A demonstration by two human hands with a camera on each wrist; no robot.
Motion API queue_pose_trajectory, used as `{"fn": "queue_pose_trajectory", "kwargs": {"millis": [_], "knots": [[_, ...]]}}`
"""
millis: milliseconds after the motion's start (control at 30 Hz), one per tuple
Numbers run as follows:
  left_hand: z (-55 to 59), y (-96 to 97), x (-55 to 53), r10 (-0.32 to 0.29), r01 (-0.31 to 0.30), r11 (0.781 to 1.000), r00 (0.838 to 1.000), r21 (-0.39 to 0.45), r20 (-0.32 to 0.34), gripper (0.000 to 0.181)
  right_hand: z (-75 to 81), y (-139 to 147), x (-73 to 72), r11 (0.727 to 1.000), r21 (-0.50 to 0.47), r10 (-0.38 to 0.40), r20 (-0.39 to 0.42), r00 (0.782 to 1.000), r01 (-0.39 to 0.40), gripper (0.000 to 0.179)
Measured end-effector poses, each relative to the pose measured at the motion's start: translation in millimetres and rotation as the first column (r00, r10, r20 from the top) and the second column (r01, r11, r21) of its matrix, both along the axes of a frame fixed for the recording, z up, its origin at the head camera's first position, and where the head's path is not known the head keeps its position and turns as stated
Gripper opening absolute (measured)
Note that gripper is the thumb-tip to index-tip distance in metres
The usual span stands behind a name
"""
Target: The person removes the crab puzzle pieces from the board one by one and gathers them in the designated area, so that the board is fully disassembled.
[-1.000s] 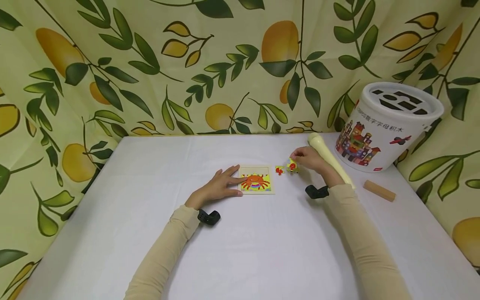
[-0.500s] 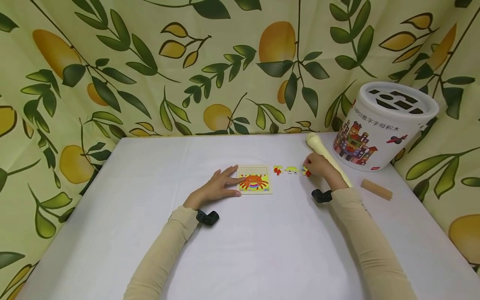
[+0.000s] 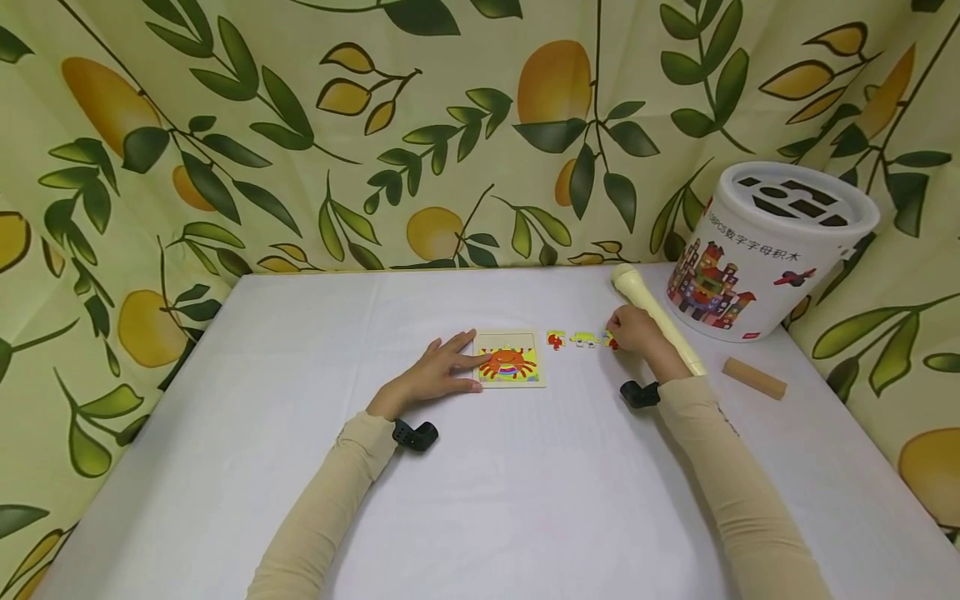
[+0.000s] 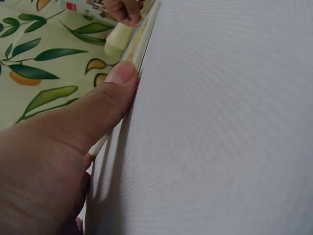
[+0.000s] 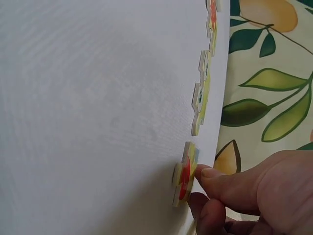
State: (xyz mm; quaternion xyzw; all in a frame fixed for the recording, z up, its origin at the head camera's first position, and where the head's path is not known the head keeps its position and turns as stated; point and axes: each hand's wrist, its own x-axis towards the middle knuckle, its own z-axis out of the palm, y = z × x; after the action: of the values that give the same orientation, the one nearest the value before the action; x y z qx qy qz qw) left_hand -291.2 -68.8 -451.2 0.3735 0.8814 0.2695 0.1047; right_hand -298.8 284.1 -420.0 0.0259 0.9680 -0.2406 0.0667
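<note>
A wooden puzzle board (image 3: pixel 513 381) with an orange crab picture lies flat on the white table, a strip along its far side without picture pieces. Over its left edge rests my left hand (image 3: pixel 429 377), fingers spread straight and thumb (image 4: pixel 115 83) along the near corner. To the right, three jigsaw pieces stand in a row: a red and yellow one (image 3: pixel 555 340), a pale yellow one with eyes (image 3: pixel 585 340), and a red, yellow and blue one (image 5: pixel 185 174). My right hand (image 3: pixel 639 330) pinches this last piece at its edge with thumb and curled fingers.
Behind the right hand lies a cream stick with a rounded head (image 3: pixel 637 287). A white bucket of toy blocks (image 3: pixel 738 258) stands at the back right, and a wooden block (image 3: pixel 753 377) lies before it. A fruit-patterned curtain (image 3: pixel 442 167) encloses the table.
My right hand has carried its jigsaw piece rightward and down to the end of the row, uncovering the piece with eyes. The left hand has stayed on the board.
</note>
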Motion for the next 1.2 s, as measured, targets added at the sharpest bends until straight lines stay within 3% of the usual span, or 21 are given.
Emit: {"fn": "queue_pose_trajectory", "kwargs": {"millis": [167,267,333,433,567,667,800,1200], "knots": [[1.5,0.4,0.1,0.009,-0.009,0.999,1.0,-0.037,0.004,0.056,4.2,-9.3,1.4,0.999,0.042,0.024,-0.056,0.998,-0.022,0.016],[1.7,-0.7,0.8,0.011,-0.011,0.999,1.0,-0.046,-0.002,0.056,8.4,-27.2,0.9,0.994,0.05,0.098,-0.099,0.99,-0.094,0.016],[1.9,-1.3,1.9,0.012,-0.012,0.999,1.0,-0.04,-0.004,0.053,10.9,-43.7,0.6,0.987,0.002,0.161,-0.096,0.982,-0.161,0.018],[2.1,-0.6,3.6,0.018,-0.018,1.0,1.0,-0.026,-0.007,0.049,12.5,-70.2,-0.8,0.953,-0.119,0.27,-0.075,0.96,-0.277,0.022],[0.9,2.5,6.4,0.046,-0.046,0.999,0.999,0.005,-0.01,0.043,9.7,-103.1,-3.5,0.904,-0.263,0.341,-0.031,0.94,-0.336,0.024],[-1.2,3.7,8.1,0.072,-0.072,0.997,0.997,0.038,0.0,0.04,5.7,-122.1,-3.6,0.894,-0.291,0.35,-0.019,0.936,-0.34,0.024],[-4.0,4.7,8.5,0.094,-0.096,0.992,0.995,0.076,0.02,0.037,-2.3,-135.6,-2.6,0.899,-0.252,0.365,-0.022,0.931,-0.359,0.023],[-8.1,5.0,6.3,0.117,-0.123,0.983,0.992,0.136,0.052,0.036,-13.7,-141.5,-1.6,0.911,-0.191,0.363,-0.051,0.93,-0.366,0.022]]}}
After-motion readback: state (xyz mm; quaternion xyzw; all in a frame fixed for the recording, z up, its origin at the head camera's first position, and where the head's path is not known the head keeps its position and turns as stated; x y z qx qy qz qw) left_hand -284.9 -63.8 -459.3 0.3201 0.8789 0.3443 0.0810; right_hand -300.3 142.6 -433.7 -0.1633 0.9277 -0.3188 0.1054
